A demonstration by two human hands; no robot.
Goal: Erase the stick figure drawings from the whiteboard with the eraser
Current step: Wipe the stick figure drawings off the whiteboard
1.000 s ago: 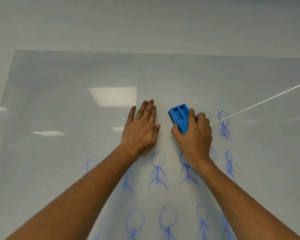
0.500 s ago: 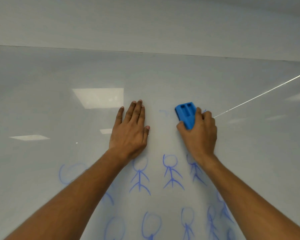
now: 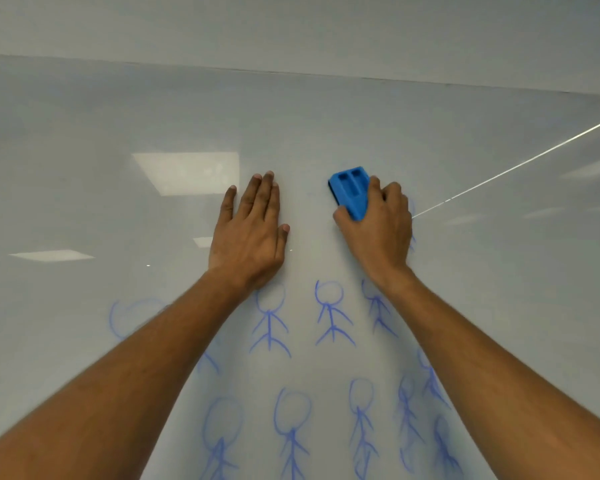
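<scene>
Here, right hand (image 3: 378,230) curled around the blue eraser (image 3: 350,194) on the whiteboard (image 3: 118,116), left hand (image 3: 250,230) flat, fingers straight.

The blue eraser (image 3: 350,194), a plastic block with two rectangular recesses on top, lies flat against the glossy whiteboard (image 3: 118,133), right of centre. Blue stick figure drawings (image 3: 331,313) stand in rows on the near part of the board; the far part is wiped bare.
</scene>
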